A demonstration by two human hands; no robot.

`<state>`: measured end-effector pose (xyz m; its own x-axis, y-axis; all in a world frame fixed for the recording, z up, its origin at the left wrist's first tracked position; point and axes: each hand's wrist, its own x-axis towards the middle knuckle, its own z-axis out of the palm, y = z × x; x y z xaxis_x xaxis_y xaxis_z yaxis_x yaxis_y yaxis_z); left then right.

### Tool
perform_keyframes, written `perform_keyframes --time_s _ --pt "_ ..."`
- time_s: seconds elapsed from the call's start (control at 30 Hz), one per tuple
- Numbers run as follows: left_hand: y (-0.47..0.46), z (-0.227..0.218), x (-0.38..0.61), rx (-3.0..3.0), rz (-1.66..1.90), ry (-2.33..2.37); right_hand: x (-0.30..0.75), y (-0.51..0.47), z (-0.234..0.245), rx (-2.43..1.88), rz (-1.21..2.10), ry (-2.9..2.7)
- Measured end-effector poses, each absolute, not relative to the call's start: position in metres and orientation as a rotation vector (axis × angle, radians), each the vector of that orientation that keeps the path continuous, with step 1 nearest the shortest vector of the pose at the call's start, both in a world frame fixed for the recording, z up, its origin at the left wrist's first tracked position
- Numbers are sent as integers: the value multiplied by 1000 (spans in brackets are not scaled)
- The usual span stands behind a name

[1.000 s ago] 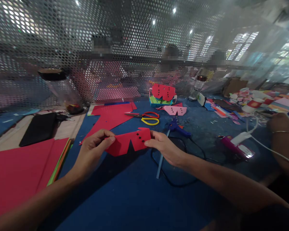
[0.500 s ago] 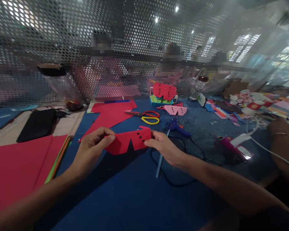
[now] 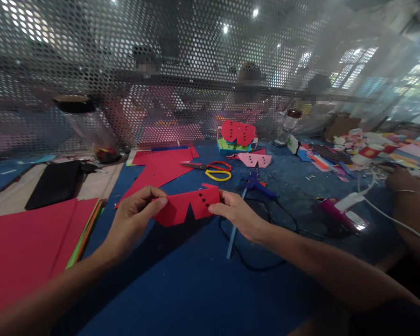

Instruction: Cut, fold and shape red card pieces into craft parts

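Observation:
Between my two hands I hold a red paper cutout (image 3: 177, 208) with a V-shaped notch in its lower edge and a few black dots on its right part. My left hand (image 3: 135, 212) pinches its left end between thumb and fingers. The right end is pinched by my right hand (image 3: 236, 214), whose thumb lies just below the dots. Beyond the cutout lie scissors (image 3: 219, 171) with one red and one yellow handle loop. A blue glue gun (image 3: 259, 185) rests past my right hand, close to a pink dotted cutout (image 3: 256, 160).
Red paper sheets (image 3: 157, 170) lie ahead, and a paper stack (image 3: 24, 247) at left beside a black pouch (image 3: 54, 183). Glass jars (image 3: 91, 135) stand near the perforated metal screen (image 3: 196, 60). At right are a purple device (image 3: 343, 214), a white cable and another person's arm (image 3: 408, 196).
Both hands keep the same grip on the red cutout, nearly still. The other person's arm at the right has shifted slightly.

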<state>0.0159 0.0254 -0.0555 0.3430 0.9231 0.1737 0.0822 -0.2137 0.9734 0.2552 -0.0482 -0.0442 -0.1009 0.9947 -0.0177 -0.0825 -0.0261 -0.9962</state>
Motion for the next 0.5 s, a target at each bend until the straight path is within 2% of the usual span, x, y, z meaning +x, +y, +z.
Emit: perform_keyframes --time_s 0.5 --pt "28 -59 14 1556 1042 917 257 -52 -42 -1093 1337 -1203"
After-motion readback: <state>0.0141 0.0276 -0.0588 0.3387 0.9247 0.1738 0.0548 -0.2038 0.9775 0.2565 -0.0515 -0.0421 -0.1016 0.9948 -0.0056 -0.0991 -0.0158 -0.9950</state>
